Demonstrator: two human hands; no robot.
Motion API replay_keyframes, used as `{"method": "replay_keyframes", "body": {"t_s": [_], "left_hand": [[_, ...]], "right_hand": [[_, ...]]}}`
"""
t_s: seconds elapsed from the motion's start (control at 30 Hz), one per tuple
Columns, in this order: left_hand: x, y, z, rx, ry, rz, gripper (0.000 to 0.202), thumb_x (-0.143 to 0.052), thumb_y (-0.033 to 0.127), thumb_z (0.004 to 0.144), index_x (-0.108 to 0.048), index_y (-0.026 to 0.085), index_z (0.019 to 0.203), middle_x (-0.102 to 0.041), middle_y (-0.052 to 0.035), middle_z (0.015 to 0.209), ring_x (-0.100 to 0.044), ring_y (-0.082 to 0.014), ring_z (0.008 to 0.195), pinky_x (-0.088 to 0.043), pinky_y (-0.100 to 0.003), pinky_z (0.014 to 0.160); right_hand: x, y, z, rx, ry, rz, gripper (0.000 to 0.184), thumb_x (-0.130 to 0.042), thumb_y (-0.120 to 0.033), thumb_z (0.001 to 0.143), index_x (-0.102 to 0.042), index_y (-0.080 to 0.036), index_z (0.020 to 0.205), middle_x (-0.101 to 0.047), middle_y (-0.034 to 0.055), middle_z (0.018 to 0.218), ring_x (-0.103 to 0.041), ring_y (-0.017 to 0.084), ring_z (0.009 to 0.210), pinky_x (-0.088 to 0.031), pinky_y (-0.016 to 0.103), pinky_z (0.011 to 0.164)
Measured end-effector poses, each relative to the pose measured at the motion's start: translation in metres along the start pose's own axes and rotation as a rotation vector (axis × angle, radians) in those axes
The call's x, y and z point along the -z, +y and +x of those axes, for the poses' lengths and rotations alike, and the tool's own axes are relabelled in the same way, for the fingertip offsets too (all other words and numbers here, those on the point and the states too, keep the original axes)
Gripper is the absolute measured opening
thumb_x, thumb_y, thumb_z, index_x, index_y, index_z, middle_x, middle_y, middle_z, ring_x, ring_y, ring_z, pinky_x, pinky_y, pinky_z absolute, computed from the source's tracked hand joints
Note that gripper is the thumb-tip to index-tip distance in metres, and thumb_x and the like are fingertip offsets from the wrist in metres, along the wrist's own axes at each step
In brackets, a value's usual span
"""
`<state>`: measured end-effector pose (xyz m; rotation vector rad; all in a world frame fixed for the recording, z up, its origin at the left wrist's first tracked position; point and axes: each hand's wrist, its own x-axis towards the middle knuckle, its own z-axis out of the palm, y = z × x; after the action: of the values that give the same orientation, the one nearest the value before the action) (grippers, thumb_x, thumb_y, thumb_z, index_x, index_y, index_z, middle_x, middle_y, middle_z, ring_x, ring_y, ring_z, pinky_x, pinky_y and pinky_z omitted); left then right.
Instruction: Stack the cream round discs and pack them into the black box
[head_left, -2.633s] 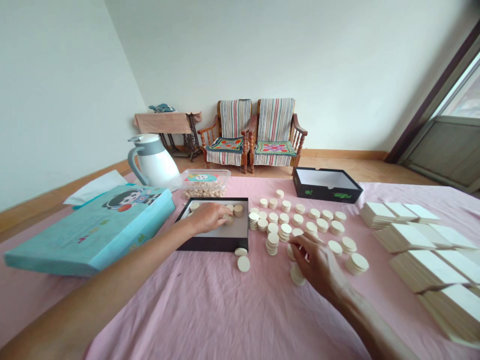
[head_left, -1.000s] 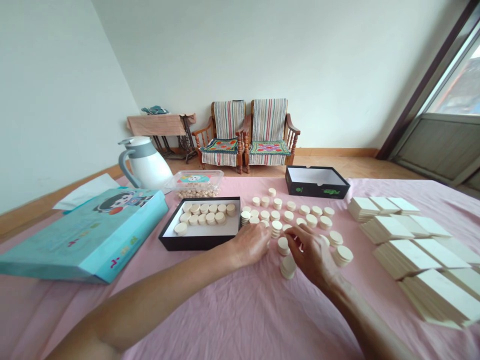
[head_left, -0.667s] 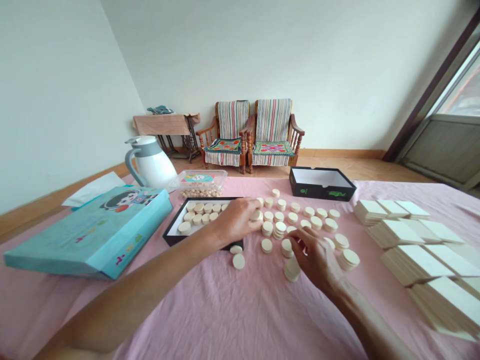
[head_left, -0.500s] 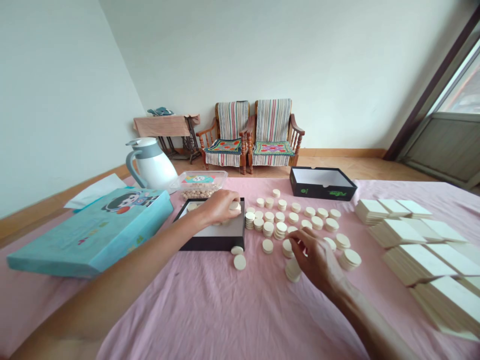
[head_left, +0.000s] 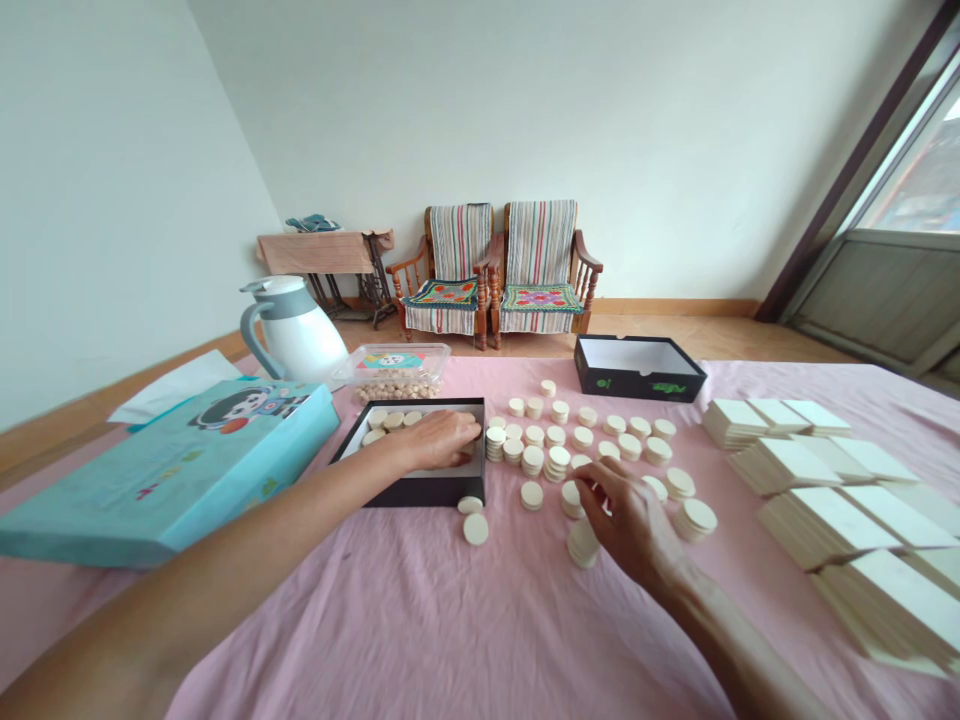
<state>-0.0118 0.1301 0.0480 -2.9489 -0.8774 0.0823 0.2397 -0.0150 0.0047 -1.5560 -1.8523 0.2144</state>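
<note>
Half the box [head_left: 420, 490] — hidden under left hand [head_left: 439, 440], grip unclear

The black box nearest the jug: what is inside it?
Inside the black box, pale round discs lie along its far side. The left hand rests inside at the right end, covering whatever lies beneath it.

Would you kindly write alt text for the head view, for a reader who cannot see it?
A person's left hand rests inside a black box partly filled with pale round discs, while the right hand touches small disc stacks on a pink cloth. A teal box, a white jug and piles of pale rectangular tiles sit around them.
</note>
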Motion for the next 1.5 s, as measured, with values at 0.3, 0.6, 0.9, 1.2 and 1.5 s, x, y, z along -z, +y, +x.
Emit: {"method": "replay_keyframes", "body": {"t_s": [0.3, 0.6, 0.9, 1.2, 1.5], "left_hand": [[-0.010, 0.003, 0.002, 0.003, 0.043, 0.053, 0.011, -0.064, 0.022, 0.075, -0.059, 0.016, 0.067, -0.061, -0.0067, 0.074, -0.059, -0.0192, 0.071, -0.041, -0.029, 0.065], [-0.007, 0.001, -0.008, 0.008, 0.098, 0.038, 0.012, -0.066, 0.028, 0.078, -0.060, 0.017, 0.078, -0.062, -0.0039, 0.081, -0.059, -0.0185, 0.079, -0.040, -0.028, 0.070], [-0.001, -0.007, -0.017, -0.083, 0.099, 0.017, 0.012, -0.055, 0.019, 0.086, -0.065, 0.020, 0.081, -0.060, -0.0027, 0.085, -0.055, -0.0156, 0.085, -0.038, -0.028, 0.079], [-0.013, -0.005, -0.005, -0.100, 0.100, 0.049, 0.012, -0.060, 0.023, 0.082, -0.060, 0.017, 0.072, -0.056, -0.0042, 0.082, -0.052, -0.0166, 0.079, -0.038, -0.029, 0.074], [-0.009, -0.009, -0.007, -0.071, 0.119, 0.047, 0.007, -0.060, 0.017, 0.079, -0.060, 0.018, 0.072, -0.059, -0.0024, 0.082, -0.055, -0.0163, 0.081, -0.038, -0.026, 0.070]], "right_hand": [[0.001, -0.003, 0.000, -0.021, -0.036, 0.007, 0.020, -0.043, -0.021, 0.088, -0.062, -0.019, 0.081, -0.057, 0.0017, 0.076, -0.052, 0.014, 0.061, -0.039, 0.026, 0.057], [0.000, 0.001, -0.001, 0.010, -0.042, 0.006, 0.020, -0.043, -0.020, 0.087, -0.062, -0.020, 0.079, -0.058, 0.0011, 0.074, -0.053, 0.013, 0.059, -0.038, 0.025, 0.054], [-0.002, 0.000, -0.001, -0.005, -0.068, 0.006, 0.019, -0.043, -0.019, 0.087, -0.061, -0.019, 0.081, -0.058, 0.0014, 0.076, -0.053, 0.014, 0.063, -0.038, 0.026, 0.058], [-0.001, -0.001, -0.001, -0.027, -0.091, 0.006, 0.020, -0.042, -0.021, 0.089, -0.059, -0.019, 0.080, -0.055, 0.0018, 0.076, -0.051, 0.015, 0.064, -0.038, 0.027, 0.059], [0.001, -0.001, 0.000, -0.025, -0.093, 0.015, 0.020, -0.042, -0.021, 0.089, -0.061, -0.019, 0.082, -0.057, 0.0021, 0.078, -0.052, 0.015, 0.064, -0.039, 0.027, 0.060]]}}
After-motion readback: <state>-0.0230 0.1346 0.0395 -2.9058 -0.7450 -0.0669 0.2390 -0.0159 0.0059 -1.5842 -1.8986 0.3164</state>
